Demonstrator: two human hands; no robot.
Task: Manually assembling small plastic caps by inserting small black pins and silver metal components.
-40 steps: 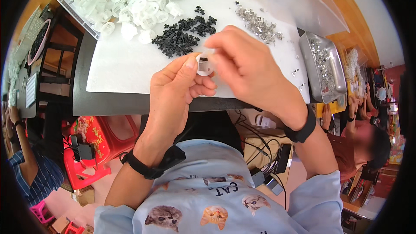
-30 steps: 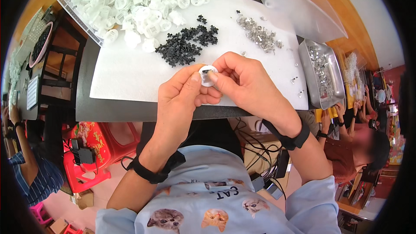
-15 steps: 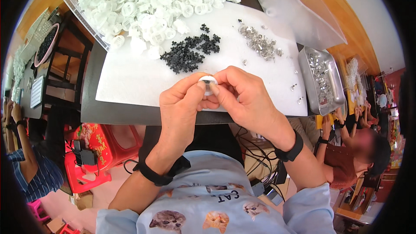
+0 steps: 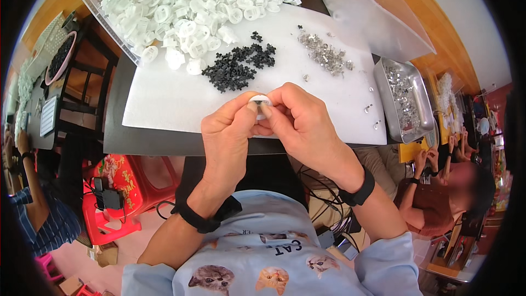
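Note:
Between my two hands, over the near edge of the white foam sheet (image 4: 164, 98), is a small round white plastic piece (image 4: 259, 99) with something dark on it. My left hand (image 4: 227, 129) pinches it from the left, thumb on its face. From the right, my right hand (image 4: 301, 120) grips the same piece, with its thumb pressed against it; its other fingers curl behind. Just beyond my hands lies a pile of small black cross-shaped parts (image 4: 233, 68). A scatter of small shiny metal parts (image 4: 323, 55) lies further right on the sheet.
A large heap of white plastic pieces (image 4: 181, 5) fills the far left. A metal tray (image 4: 405, 101) of small metal parts stands at the right, near a clear plastic bin (image 4: 372, 8). Red stools (image 4: 129, 186) stand lower left. Co-workers (image 4: 433, 197) sit at both sides.
My right hand and forearm have shifted slightly to the left, and its thumb sits closer to the left thumb on the white piece. Both hands still hold it.

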